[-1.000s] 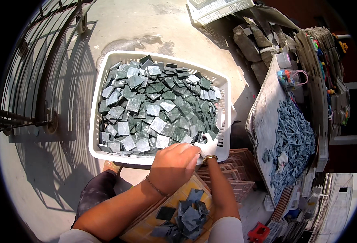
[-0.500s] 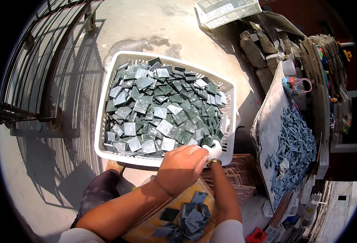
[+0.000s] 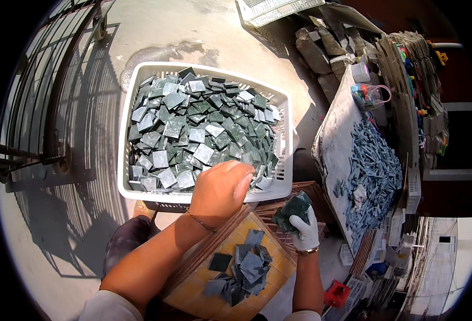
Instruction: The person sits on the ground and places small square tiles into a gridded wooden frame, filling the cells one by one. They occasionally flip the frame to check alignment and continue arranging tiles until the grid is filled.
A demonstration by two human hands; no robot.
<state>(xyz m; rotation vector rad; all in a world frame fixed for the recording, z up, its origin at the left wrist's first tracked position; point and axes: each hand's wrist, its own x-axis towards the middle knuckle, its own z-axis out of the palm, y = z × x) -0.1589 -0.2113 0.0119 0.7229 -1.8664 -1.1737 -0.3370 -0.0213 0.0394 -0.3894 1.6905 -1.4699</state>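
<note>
A white plastic crate (image 3: 123, 160) heaped with square dark green stone tiles (image 3: 193, 120) stands in front of me. My right hand (image 3: 305, 230), in a white glove, grips several dark green tiles (image 3: 293, 207) beyond the crate's near right corner. Over the near rim of the crate is my bare left hand (image 3: 221, 187), back upward and fingers curled; whatever they may hold is hidden beneath. Closer to me, a yellow square-patterned board (image 3: 276, 263) tops a stack of boards and bears a loose pile of grey-green tiles (image 3: 251, 267).
On the right, a tilted pale board (image 3: 333, 128) carries a mound of thin blue-grey strips (image 3: 375, 171) and a clear handled bag (image 3: 368, 96). A wheeled metal rack (image 3: 56, 101) stands left. Rough stone blocks (image 3: 321, 51) and another white crate (image 3: 278, 9) lie at the back.
My right hand has come out of the crate toward the lower right with tiles in its grip. My left hand has separated from it and shifted slightly left. The whole view has shifted a little.
</note>
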